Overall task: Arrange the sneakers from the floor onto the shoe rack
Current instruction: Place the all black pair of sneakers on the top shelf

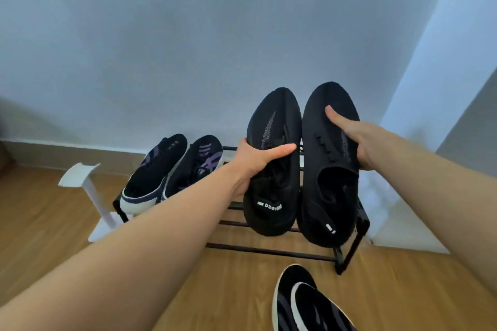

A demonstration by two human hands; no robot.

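Observation:
A low black metal shoe rack (269, 250) stands against the wall. Two black-and-purple sneakers (172, 172) with white soles sit on its left end, toes toward the wall. My left hand (258, 161) grips one all-black sneaker (274, 196) by its side over the rack's right half. My right hand (355, 142) grips a second all-black sneaker (328, 196) beside it, thumb across the upper. Both point toe-first at the wall. A black sneaker with a white stripe (306, 303) lies on the floor in front of the rack.
A white stand (91, 196) sits on the wooden floor left of the rack. A white wall corner (419, 142) juts out just right of the rack. Wooden floor (53, 236) stretches to the left and in front.

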